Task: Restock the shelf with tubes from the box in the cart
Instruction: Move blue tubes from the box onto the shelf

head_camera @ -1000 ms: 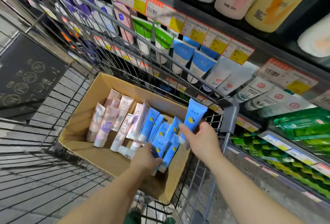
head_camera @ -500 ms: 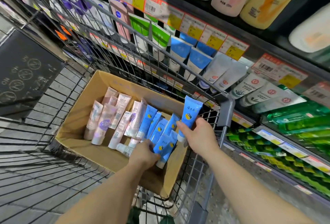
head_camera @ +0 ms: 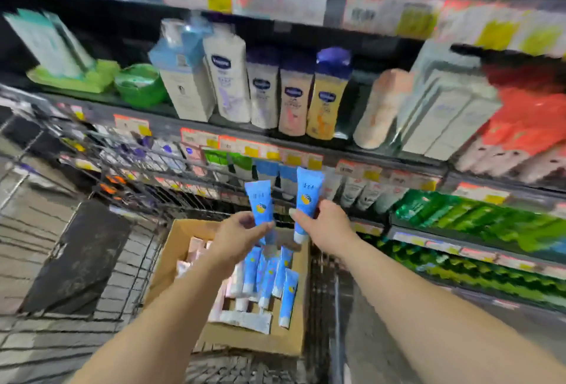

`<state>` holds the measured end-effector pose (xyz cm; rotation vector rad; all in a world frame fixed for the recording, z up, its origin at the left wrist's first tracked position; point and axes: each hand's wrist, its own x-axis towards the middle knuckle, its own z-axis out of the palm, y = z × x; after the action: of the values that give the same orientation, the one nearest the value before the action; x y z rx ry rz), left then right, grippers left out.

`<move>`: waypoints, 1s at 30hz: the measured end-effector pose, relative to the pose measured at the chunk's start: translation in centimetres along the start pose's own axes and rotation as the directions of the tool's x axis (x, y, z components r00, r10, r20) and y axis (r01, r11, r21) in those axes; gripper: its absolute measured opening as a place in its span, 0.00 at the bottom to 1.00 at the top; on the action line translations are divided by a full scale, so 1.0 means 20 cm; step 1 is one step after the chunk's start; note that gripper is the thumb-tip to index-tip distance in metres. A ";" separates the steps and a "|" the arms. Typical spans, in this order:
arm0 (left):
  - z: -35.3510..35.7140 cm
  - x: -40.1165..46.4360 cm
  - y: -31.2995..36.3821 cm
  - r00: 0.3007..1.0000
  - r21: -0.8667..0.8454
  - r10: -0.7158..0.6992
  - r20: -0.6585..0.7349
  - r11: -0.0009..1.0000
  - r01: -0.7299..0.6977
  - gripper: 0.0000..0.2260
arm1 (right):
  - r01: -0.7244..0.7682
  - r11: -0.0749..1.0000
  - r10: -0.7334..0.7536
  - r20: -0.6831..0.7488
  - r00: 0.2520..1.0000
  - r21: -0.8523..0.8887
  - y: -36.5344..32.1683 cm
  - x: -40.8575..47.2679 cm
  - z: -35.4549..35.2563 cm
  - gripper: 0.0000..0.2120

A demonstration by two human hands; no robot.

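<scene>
My left hand (head_camera: 237,238) grips a blue tube (head_camera: 259,201) upright above the cardboard box (head_camera: 245,336). To its right, my right hand (head_camera: 324,225) holds a second blue tube (head_camera: 307,196), cap down. Both tubes are raised in front of the shelf row of tubes (head_camera: 352,190). Several more blue tubes (head_camera: 269,273) and pale pink ones lie in the box, which sits in the wire cart (head_camera: 122,230).
Lotion bottles (head_camera: 263,89) stand on the shelf above, with price tags along the shelf edges. Green packets (head_camera: 477,221) fill the lower right shelves. A dark mat (head_camera: 76,258) lies on the floor beyond the cart's left side.
My left hand lifted a blue tube out of the box. My right hand rose with its tube. The view tilted up toward the shelves.
</scene>
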<state>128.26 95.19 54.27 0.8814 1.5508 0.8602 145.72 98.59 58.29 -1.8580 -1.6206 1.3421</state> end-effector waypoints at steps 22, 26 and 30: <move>2.41 -0.74 1.61 0.702 -0.129 0.621 0.350 0.774 -0.620 0.01 | 0.118 0.988 -0.034 -0.606 0.794 0.099 0.84 -1.03 -2.56 0.12; 2.84 -0.86 1.79 0.693 -0.195 0.632 0.346 0.771 -0.606 0.02 | 0.176 0.962 0.000 -0.649 0.761 0.207 1.05 -1.22 -2.93 0.11; 3.10 -0.85 1.96 0.700 -0.252 0.608 0.376 0.794 -0.554 0.04 | 0.194 0.929 0.056 -0.638 0.768 0.314 1.18 -1.20 -3.15 0.09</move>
<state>195.15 102.29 88.11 1.4096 0.8014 1.0912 212.43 90.06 82.28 -1.7274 -0.9892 0.7613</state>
